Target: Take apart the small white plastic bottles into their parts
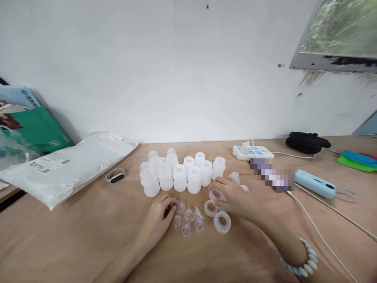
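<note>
My left hand (160, 214) has its thumb and fingers curled together at the edge of a clear bottle teat (180, 207), the nearest of several teats (186, 230) lying in a cluster. Opposite it, my right hand (232, 196) grips a translucent bottle ring (216, 194) between thumb and fingers. Below that hand lie two more places of rings: a single ring (209, 208) and a larger-looking ring (222, 222). Behind both hands stand several white small bottles (194, 181), open at the top. At the left of this group, several bottles wear clear dome caps (171, 155).
A white plastic parcel (76, 161) and a wristband (115, 176) lie left. On the right are clear domes (235, 177) near my forearm, a power strip (260, 152), a blurred purple object, a light-blue device (315, 184), a black case (308, 142) and trailing cables.
</note>
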Demonstrator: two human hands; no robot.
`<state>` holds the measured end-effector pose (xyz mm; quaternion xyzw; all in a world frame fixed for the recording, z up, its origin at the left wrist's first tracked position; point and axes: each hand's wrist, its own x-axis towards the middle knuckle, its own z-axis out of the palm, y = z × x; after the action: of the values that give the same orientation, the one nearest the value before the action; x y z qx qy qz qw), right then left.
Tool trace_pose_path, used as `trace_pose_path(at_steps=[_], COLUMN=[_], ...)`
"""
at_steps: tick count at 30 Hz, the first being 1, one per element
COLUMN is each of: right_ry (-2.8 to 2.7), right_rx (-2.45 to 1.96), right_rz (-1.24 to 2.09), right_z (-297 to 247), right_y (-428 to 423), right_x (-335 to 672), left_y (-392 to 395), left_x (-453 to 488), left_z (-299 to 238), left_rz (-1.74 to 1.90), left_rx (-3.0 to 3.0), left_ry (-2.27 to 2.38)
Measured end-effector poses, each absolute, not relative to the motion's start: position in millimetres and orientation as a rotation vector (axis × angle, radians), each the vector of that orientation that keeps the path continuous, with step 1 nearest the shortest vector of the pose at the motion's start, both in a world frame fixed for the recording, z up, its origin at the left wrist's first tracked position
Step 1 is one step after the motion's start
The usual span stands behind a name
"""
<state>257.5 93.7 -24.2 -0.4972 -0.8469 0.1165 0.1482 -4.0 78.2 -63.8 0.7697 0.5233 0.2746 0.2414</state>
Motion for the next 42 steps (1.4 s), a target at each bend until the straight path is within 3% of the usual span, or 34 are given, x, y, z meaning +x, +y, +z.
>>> trace_pose_path(at_steps=[10,17,23,35,40,42], right_ry=[-2.481,-2.313,-2.256,-2.233,-1.895,-1.621], right_rx=[-1.358,-1.307,-1.249,-1.251,-1.183,-0.965], right_rz=[0.577,0.365,0.152,0.148,0.104,0.290], right_z=[-14,-11,25,32,53,56], right_y=[85,90,125,195,166,142], right_x=[248,240,201,141,192,211], left_y=[77,74,74,65,56,51], left_x=[-7,-8,-9,-7,-4,-2], left_z=[-66,-64,-66,-58,-50,-48], left_rz=[0.726,0.612,0.597,0.844,1.208,1.411], left_rx=[2.197,2.472,2.568,2.565,2.595,2.539], left_ry=[1.412,1.450,1.492,1.477,1.385,1.369])
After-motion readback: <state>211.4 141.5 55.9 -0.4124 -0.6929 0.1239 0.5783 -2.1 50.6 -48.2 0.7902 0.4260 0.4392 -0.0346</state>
